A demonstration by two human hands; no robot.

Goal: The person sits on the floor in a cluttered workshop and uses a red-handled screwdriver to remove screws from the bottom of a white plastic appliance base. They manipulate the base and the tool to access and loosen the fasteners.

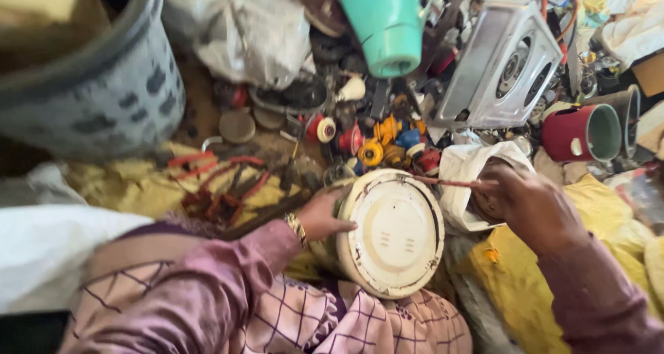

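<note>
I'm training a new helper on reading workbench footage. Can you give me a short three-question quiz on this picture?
1. True or false: the left hand rests on the round cream appliance turned on its side.
2. What does the right hand hold? A) thin reddish tool B) hammer C) paintbrush
3. Fill in: the red cylinder lies to the ____ of the metal two-burner stove in the picture.

Key
1. True
2. A; its tip meets the appliance's rim.
3. Right
</note>
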